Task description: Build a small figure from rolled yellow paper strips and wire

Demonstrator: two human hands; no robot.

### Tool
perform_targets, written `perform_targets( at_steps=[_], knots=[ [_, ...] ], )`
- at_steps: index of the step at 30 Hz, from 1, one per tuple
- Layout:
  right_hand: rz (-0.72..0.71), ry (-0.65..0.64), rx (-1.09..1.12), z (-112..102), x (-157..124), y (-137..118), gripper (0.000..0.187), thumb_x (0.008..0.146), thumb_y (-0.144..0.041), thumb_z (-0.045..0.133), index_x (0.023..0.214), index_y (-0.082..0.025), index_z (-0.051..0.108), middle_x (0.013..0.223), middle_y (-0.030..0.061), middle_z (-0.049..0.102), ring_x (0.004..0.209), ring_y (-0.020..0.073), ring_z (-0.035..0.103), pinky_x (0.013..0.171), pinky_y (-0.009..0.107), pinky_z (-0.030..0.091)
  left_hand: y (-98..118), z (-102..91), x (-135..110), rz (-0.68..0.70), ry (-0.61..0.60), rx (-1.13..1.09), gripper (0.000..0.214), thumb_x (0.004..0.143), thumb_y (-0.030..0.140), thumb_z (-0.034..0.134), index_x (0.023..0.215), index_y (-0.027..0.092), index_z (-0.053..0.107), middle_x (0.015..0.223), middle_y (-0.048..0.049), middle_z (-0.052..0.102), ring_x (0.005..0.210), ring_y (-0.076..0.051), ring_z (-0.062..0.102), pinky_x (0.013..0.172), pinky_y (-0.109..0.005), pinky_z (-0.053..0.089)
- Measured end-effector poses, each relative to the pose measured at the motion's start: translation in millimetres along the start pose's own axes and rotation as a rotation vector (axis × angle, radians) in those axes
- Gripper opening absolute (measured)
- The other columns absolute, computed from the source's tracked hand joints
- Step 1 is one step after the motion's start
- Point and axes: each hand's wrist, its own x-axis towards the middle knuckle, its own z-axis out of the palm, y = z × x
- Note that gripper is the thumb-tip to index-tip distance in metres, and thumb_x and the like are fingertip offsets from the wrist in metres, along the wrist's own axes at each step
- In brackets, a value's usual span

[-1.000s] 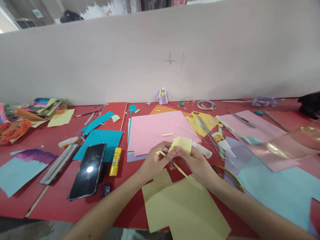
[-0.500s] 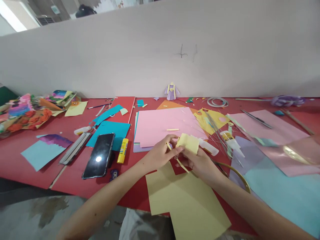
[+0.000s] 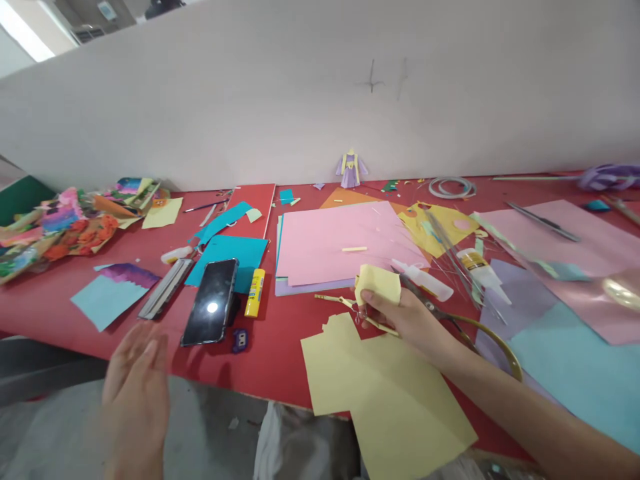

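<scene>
My right hand (image 3: 407, 317) pinches a small folded piece of pale yellow paper (image 3: 381, 283) between thumb and fingers. Just below and left of that hand are thin yellow paper strips (image 3: 335, 298) with a small wiry bit between them; whether the fingers also hold these I cannot tell. My left hand (image 3: 140, 383) is off the table's front edge at the left, slightly blurred, fingers stretched out with nothing seen in them. Beneath my right hand lies a large cut sheet of yellow paper (image 3: 385, 393). Partly hidden behind my right wrist are scissors (image 3: 507, 350) with yellow handles.
A phone (image 3: 210, 303), a yellow glue stick (image 3: 255, 293) and a purple trinket (image 3: 241, 341) lie left of centre. Pink sheets (image 3: 330, 240) cover the middle. Glue bottles (image 3: 483, 273) and a knife (image 3: 543, 221) lie right. A small paper dress figure (image 3: 351, 169) stands by the wall.
My left hand has let go of the yellow paper work and swung left and down, past the phone. My right hand keeps the folded paper. The view has shifted slightly.
</scene>
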Motion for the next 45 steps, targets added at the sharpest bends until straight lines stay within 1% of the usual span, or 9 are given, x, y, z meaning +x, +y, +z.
perform_targets(
  at_steps=[2,5,9,18,25,30,38,42,45],
  knots=[
    [-0.001,0.02,-0.017,0,-1,0,0.036,0.071,-0.049,0.077,0.081,-0.017,0.063,0.071,0.0001,0.062,0.066,0.0138,0.059,0.065,0.027,0.052,-12,-1.7,12,-0.109,0.011,-0.149,0.045,0.075,0.036,0.073,0.118,0.029,0.064,0.13,0.0006,0.062,0.128,-0.021,0.052,0.113,-0.032,0.038],
    [0.017,0.027,-0.013,1,-1,-1,0.037,0.068,-0.049,0.079,0.079,-0.018,0.062,0.071,-0.0005,0.062,0.064,0.0132,0.06,0.066,0.027,0.052,-22,9.6,14,-0.231,-0.084,-0.174,0.053,0.069,0.029,0.078,0.121,0.028,0.065,0.133,-0.0008,0.061,0.128,-0.02,0.052,0.112,-0.028,0.039],
    [0.019,0.027,-0.008,2,-2,-2,0.037,0.068,-0.049,0.079,0.08,-0.018,0.062,0.07,-0.0014,0.061,0.063,0.0123,0.059,0.066,0.027,0.052,-22,26.5,6,-0.188,-0.057,-0.142,0.048,0.076,0.031,0.074,0.123,0.027,0.064,0.13,-0.0015,0.063,0.13,-0.022,0.051,0.114,-0.034,0.037],
    [0.016,0.024,-0.018,0,-3,0,0.037,0.07,-0.05,0.078,0.079,-0.017,0.063,0.072,-0.0002,0.063,0.066,0.0128,0.06,0.067,0.026,0.053,-18,36.4,7,-0.152,-0.002,-0.097,0.051,0.067,0.021,0.079,0.116,0.024,0.067,0.135,-0.0028,0.06,0.137,-0.028,0.042,0.122,-0.045,0.022],
    [-0.006,0.049,0.001,1,-3,-1,0.038,0.067,-0.05,0.08,0.079,-0.017,0.064,0.073,0.0012,0.063,0.069,0.0157,0.06,0.068,0.03,0.054,-19,37.4,6,-0.137,-0.012,-0.103,0.05,0.069,0.02,0.078,0.118,0.024,0.067,0.133,-0.0032,0.062,0.134,-0.026,0.046,0.119,-0.04,0.029],
    [0.003,0.032,0.002,2,-2,-2,0.038,0.067,-0.05,0.08,0.077,-0.017,0.065,0.071,0.0001,0.063,0.065,0.0143,0.059,0.069,0.031,0.054,-21,36.2,7,-0.13,-0.01,-0.097,0.047,0.069,0.021,0.078,0.115,0.022,0.068,0.131,-0.0045,0.062,0.134,-0.027,0.046,0.118,-0.041,0.03],
    [-0.02,0.042,-0.037,1,-1,1,0.037,0.068,-0.051,0.079,0.078,-0.018,0.065,0.072,0.0006,0.064,0.069,0.016,0.061,0.07,0.031,0.053,-17,39.0,6,-0.148,0.011,-0.133,0.05,0.068,0.02,0.079,0.116,0.022,0.067,0.132,-0.0037,0.062,0.133,-0.028,0.048,0.118,-0.042,0.031],
    [0.011,0.065,-0.01,2,-3,-1,0.04,0.064,-0.051,0.081,0.078,-0.018,0.065,0.072,0.0011,0.064,0.07,0.0168,0.061,0.07,0.032,0.055,-13,41.8,6,-0.145,-0.001,-0.192,0.045,0.071,0.024,0.075,0.116,0.02,0.067,0.131,-0.0059,0.063,0.13,-0.028,0.051,0.115,-0.041,0.037],
    [0.007,0.057,-0.012,1,-3,-2,0.039,0.065,-0.051,0.081,0.077,-0.017,0.065,0.072,0.0016,0.063,0.07,0.0163,0.061,0.07,0.031,0.055,-8,46.0,5,-0.161,0.041,-0.215,0.04,0.072,0.024,0.073,0.111,0.019,0.069,0.129,-0.0048,0.064,0.127,-0.026,0.053,0.114,-0.039,0.037]
  ],
)
